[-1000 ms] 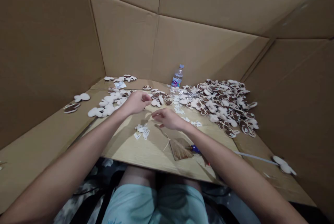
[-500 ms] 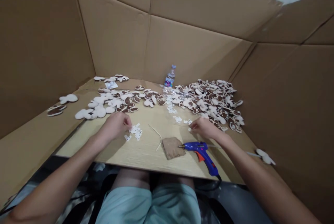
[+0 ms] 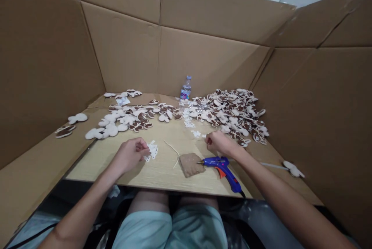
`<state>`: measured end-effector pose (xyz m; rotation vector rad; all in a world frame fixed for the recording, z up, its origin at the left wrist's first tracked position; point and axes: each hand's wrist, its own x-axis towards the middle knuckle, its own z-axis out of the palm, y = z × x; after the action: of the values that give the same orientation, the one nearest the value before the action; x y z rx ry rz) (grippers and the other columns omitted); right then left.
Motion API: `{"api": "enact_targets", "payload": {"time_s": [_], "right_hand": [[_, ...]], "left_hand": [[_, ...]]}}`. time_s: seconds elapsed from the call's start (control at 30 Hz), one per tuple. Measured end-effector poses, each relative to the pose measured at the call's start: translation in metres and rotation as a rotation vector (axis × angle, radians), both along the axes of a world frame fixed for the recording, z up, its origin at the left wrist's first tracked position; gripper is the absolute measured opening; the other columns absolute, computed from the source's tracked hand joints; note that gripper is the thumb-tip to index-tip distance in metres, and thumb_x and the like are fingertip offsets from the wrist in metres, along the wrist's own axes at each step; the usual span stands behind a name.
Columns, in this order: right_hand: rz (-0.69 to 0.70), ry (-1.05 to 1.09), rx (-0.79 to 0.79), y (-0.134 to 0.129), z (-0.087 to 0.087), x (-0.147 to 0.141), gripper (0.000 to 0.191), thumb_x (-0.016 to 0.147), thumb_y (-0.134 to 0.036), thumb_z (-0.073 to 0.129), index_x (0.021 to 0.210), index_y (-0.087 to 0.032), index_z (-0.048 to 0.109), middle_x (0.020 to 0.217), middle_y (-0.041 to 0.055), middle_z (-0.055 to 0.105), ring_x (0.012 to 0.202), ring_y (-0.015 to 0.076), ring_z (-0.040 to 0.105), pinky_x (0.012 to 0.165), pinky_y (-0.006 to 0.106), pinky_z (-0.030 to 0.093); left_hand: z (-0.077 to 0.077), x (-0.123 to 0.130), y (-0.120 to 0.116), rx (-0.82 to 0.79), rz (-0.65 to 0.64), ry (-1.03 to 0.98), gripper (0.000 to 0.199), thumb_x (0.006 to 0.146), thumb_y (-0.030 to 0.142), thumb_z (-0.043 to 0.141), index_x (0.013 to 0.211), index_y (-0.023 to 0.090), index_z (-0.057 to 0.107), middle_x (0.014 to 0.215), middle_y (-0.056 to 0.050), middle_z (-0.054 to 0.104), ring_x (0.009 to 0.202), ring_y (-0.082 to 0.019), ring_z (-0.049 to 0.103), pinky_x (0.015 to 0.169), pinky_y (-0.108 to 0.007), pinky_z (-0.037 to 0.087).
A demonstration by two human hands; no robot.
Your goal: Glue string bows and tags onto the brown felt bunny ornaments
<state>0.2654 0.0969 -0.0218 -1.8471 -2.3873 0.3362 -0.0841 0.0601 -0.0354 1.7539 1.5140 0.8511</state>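
Small white cutout pieces (image 3: pixel 151 151) under the left hand (image 3: pixel 130 154)

Curled left fingers have closed in on the small heap, which lies on a pale wooden board (image 3: pixel 158 173). The half-curled right hand (image 3: pixel 221 143) hangs just above a blue hot glue gun (image 3: pixel 222 167), near a mound of brown-and-white shapes (image 3: pixel 235 109); neither hand's grip can be told

Even, soft indoor light; faint shadow beside left hand (image 3: pixel 129 155); cardboard walls (image 3: pixel 46 67) bowed toward frame edges.
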Motion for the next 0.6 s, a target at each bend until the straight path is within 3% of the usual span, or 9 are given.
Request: {"api": "enact_targets", "payload": {"time_s": [0.1, 0.2, 0.3, 0.4, 0.5, 0.6], "right_hand": [[0.041, 0.027, 0.02, -0.001, 0.004, -0.011, 0.022, 0.057, 0.0, 0.052, 0.061, -0.014, 0.068, 0.057, 0.0004, 0.063, 0.05, 0.01, 0.046, 0.05, 0.021, 0.031], [0.148, 0.089, 0.019, -0.003, 0.01, -0.041, 0.021, 0.061, -0.003, 0.057, 0.07, -0.015, 0.072, 0.064, 0.0006, 0.068, 0.053, 0.0098, 0.052, 0.05, 0.019, 0.035], [0.276, 0.137, 0.032, -0.007, 0.017, -0.086, 0.02, 0.067, -0.01, 0.064, 0.082, -0.017, 0.074, 0.078, 0.0012, 0.073, 0.065, 0.0101, 0.061, 0.06, 0.016, 0.041], [0.313, 0.123, 0.074, -0.009, 0.024, -0.116, 0.023, 0.081, -0.021, 0.06, 0.101, -0.019, 0.072, 0.097, 0.0036, 0.074, 0.08, 0.0114, 0.065, 0.071, 0.017, 0.044], [0.213, 0.02, 0.104, -0.007, 0.03, -0.105, 0.026, 0.091, -0.019, 0.049, 0.104, -0.016, 0.071, 0.102, 0.0086, 0.073, 0.089, 0.0148, 0.066, 0.079, 0.021, 0.044], [0.04, -0.156, 0.064, -0.001, 0.034, -0.061, 0.028, 0.091, -0.01, 0.045, 0.085, -0.008, 0.072, 0.084, 0.0152, 0.073, 0.08, 0.0199, 0.067, 0.075, 0.028, 0.047]], "left_hand": [[0.003, -0.007, 0.0, 0.038, 0.078, -0.016, 0.016, 0.067, 0.034, 0.062, 0.065, 0.019, 0.062, 0.063, -0.002, 0.069, 0.06, -0.019, 0.062, 0.055, -0.026, 0.044], [0.005, -0.009, 0.0, 0.051, 0.162, 0.002, 0.014, 0.064, 0.032, 0.066, 0.063, 0.019, 0.067, 0.065, -0.003, 0.071, 0.063, -0.02, 0.064, 0.058, -0.026, 0.045], [0.001, -0.003, -0.002, 0.065, 0.22, -0.009, 0.016, 0.062, 0.034, 0.069, 0.062, 0.018, 0.069, 0.065, -0.004, 0.072, 0.063, -0.02, 0.065, 0.057, -0.026, 0.045], [-0.006, 0.003, -0.006, 0.091, 0.226, -0.039, 0.02, 0.063, 0.038, 0.071, 0.061, 0.018, 0.068, 0.063, -0.003, 0.071, 0.061, -0.02, 0.064, 0.055, -0.025, 0.044], [-0.016, 0.003, -0.01, 0.129, 0.24, -0.09, 0.023, 0.063, 0.04, 0.072, 0.06, 0.018, 0.065, 0.06, -0.002, 0.068, 0.059, -0.017, 0.061, 0.053, -0.024, 0.042], [-0.025, 0.001, -0.013, 0.164, 0.263, -0.157, 0.025, 0.062, 0.039, 0.073, 0.059, 0.018, 0.061, 0.057, 0.0, 0.063, 0.055, -0.014, 0.056, 0.051, -0.022, 0.041]]}}
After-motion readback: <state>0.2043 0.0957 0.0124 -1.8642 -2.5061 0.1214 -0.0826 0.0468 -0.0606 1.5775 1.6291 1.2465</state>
